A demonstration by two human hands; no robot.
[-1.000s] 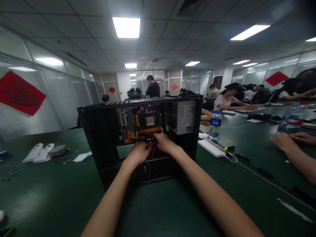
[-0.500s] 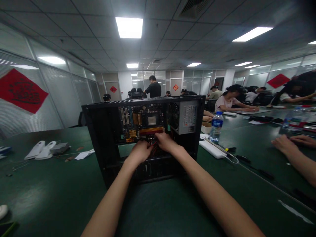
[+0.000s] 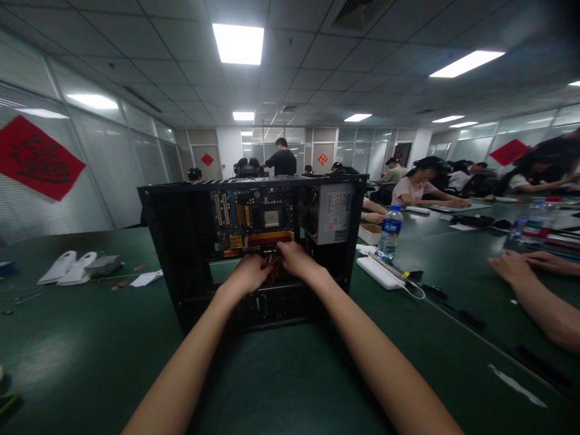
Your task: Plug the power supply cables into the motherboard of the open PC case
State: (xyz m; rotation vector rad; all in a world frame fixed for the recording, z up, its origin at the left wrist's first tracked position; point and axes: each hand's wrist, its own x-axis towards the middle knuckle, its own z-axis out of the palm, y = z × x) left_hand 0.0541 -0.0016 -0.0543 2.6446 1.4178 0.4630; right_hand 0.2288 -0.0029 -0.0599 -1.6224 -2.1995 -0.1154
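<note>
Before me an open black computer case (image 3: 165, 241) stands on the green table. Inside are a motherboard (image 3: 272, 219) with a bare processor socket area and, at upper right, a silver power supply (image 3: 336, 212) with a fan. Both my hands reach into the case below the memory slots (image 3: 272, 237). My left hand (image 3: 248, 273) is closed, its fingertips pinching thin cables (image 3: 274, 272), some of them red. Close beside it, my right hand (image 3: 294, 258) is curled with fingers bent at the same bundle. What its fingertips hold is hidden.
Right of the case are a water bottle (image 3: 390, 232), a small box (image 3: 369, 233) and a white power strip (image 3: 380, 273) with a cable. Another person's hands (image 3: 512, 266) rest at the right. White slipper-like pieces (image 3: 67, 269) and a grey block (image 3: 103, 264) lie left.
The view has shifted slightly, so the case and hands appear a little further left. Both hands remain at the cables, with little change in their grip.
</note>
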